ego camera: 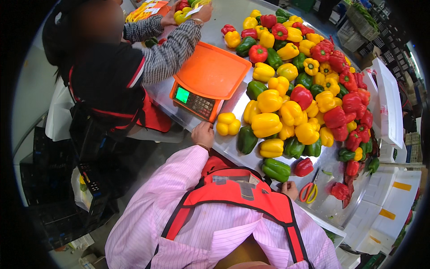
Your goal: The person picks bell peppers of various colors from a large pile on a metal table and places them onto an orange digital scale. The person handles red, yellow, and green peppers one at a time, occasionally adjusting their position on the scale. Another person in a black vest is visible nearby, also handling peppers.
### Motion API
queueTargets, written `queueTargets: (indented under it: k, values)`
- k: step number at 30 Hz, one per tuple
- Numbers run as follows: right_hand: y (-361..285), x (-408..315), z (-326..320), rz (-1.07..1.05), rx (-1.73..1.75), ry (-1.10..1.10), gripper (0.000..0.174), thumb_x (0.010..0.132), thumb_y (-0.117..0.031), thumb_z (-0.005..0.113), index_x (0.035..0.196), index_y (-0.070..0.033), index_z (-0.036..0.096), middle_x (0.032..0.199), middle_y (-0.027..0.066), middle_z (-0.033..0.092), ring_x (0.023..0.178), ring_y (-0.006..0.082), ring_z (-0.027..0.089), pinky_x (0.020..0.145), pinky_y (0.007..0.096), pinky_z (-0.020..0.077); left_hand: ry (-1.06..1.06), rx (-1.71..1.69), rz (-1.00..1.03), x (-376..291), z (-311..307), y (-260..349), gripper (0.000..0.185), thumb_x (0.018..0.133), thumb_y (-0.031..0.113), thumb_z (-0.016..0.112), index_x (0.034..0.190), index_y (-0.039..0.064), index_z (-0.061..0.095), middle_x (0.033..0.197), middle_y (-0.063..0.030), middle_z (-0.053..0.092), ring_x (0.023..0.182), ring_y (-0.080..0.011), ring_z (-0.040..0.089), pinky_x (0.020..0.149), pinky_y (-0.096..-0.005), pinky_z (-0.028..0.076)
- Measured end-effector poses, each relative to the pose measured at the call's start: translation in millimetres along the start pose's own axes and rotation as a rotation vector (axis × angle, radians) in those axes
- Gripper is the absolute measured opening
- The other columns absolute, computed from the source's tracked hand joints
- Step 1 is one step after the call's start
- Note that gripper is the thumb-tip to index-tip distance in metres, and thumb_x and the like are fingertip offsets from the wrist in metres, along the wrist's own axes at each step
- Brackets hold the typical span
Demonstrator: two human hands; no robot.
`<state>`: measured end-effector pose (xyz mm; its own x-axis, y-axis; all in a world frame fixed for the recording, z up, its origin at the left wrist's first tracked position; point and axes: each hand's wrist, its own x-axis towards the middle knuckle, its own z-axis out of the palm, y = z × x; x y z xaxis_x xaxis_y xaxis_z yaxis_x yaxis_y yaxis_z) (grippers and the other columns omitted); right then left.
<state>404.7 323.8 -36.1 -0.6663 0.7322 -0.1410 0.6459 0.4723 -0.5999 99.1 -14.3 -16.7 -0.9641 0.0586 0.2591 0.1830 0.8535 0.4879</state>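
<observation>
My left hand [203, 135] rests at the table's edge by the front corner of an orange digital scale [211, 69], its fingers bent and their tips not clear. The scale's orange pan holds nothing. Just right of that hand is a yellow bell pepper [228, 124]. My right hand [289, 190] is at the table edge, partly covered by my red apron [235, 188]; whether it holds anything is unclear. Close by are a green bell pepper [276, 169], a red bell pepper [303, 167] and scissors [309, 190] with red and yellow handles.
A large heap of bell peppers [291, 112] spreads over the metal table [231, 148]. White foam boxes [386, 104] stand along the right side. At upper left a co-worker [111, 67] holds peppers and a white label. Black crates [50, 178] are on the left.
</observation>
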Motion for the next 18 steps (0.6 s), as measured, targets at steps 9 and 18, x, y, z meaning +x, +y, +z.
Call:
queueTargets:
  k: [9, 18]
  values:
    - [-1.6, -1.4, 2.9, -0.016, 0.011, -0.026, 0.019, 0.091, -0.024, 0.069, 0.088, -0.005, 0.068, 0.071, 0.0137, 0.068, 0.062, 0.0305, 0.066, 0.061, 0.0424, 0.0506, 0.063, -0.266, -0.156, -0.8, 8.6, -12.9, 0.018, 0.081, 0.012, 0.067, 0.098, 0.009, 0.062, 0.092, -0.0108, 0.065, 0.085, -0.0319, 0.064, 0.076, -0.0456, 0.05]
    - [-16.0, -4.4, -2.2, 0.045, -0.037, 0.033, 0.016, 0.09, -0.022, 0.069, 0.086, -0.006, 0.068, 0.069, 0.0123, 0.069, 0.061, 0.0297, 0.068, 0.059, 0.0426, 0.0511, -0.34, 0.02, 0.521, 54.5, -49.2, 69.5, 0.094, 0.064, 0.038, 0.09, 0.143, 0.01, 0.047, 0.133, -0.014, 0.053, 0.128, -0.0362, 0.046, 0.109, -0.0498, 0.038]
